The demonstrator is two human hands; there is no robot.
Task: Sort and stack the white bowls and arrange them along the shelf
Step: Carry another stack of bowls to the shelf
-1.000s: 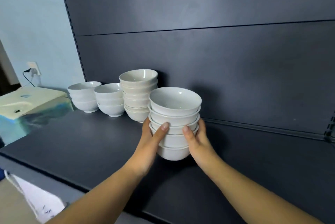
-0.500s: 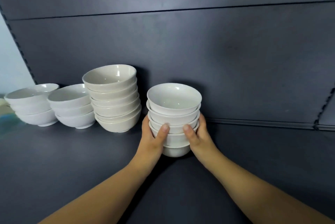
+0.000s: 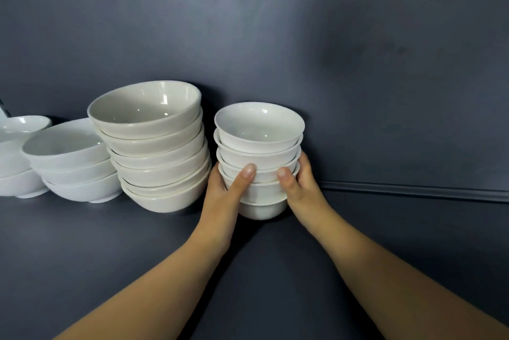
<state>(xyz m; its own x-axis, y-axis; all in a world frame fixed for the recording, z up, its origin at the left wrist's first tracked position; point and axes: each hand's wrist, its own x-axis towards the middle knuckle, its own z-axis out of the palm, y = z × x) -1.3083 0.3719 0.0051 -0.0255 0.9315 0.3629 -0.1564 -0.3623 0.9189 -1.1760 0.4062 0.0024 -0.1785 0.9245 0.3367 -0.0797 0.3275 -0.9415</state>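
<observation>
A stack of several small white bowls [image 3: 259, 147] stands on the dark shelf [image 3: 82, 251], close to the back panel. My left hand [image 3: 223, 188] grips its left side with the thumb across the front. My right hand [image 3: 298, 182] grips its right side the same way. Just to the left stands a taller stack of several wider cream bowls [image 3: 154, 147]; my left hand's back is almost against it. Further left are a stack of three white bowls [image 3: 71, 163] and another white stack [image 3: 16, 163], cut off by the frame edge.
The dark back panel [image 3: 358, 64] rises right behind the stacks, with a ridge [image 3: 413, 191] along its foot at the right. Bare shelf surface stretches to the right of the held stack and in front of all the stacks.
The held stack has moved back toward the panel, ending up beside the cream stack. My view has closed in and shifted right, so the wall and box at the left are out of frame.
</observation>
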